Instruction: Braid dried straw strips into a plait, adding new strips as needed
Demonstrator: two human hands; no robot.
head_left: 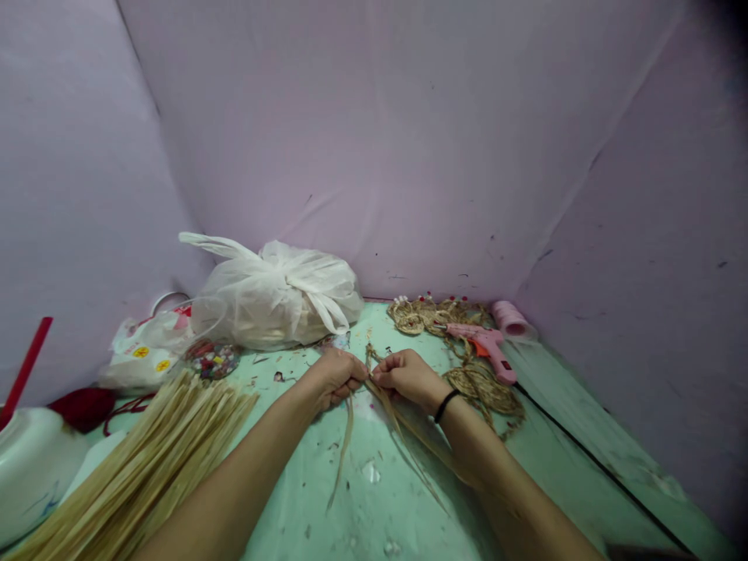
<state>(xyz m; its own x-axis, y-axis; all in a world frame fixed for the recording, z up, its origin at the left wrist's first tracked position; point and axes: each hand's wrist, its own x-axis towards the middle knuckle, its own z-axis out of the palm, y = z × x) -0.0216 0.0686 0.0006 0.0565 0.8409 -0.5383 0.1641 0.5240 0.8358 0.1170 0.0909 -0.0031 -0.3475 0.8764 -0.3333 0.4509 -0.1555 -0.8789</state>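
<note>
My left hand (339,379) and my right hand (407,377) meet near the middle of the table, fingers pinched close together. Between them is a braid of dried straw-like fibre (370,354), its short plaited end pointing away from me. Loose fibre strands (403,425) trail from the pinch toward me, one on the left and several under my right wrist. Both hands are closed on the fibre; the exact crossing of the strands is hidden by my fingers. A black band circles my right wrist.
A bundle of dried strips (157,460) lies at left by a white pot (35,467). Behind stand a tied plastic bag (274,296) and a bead container (211,358). At right are coiled braids (485,389), a pink glue gun (482,343) with its cord, and a pink spool (511,319).
</note>
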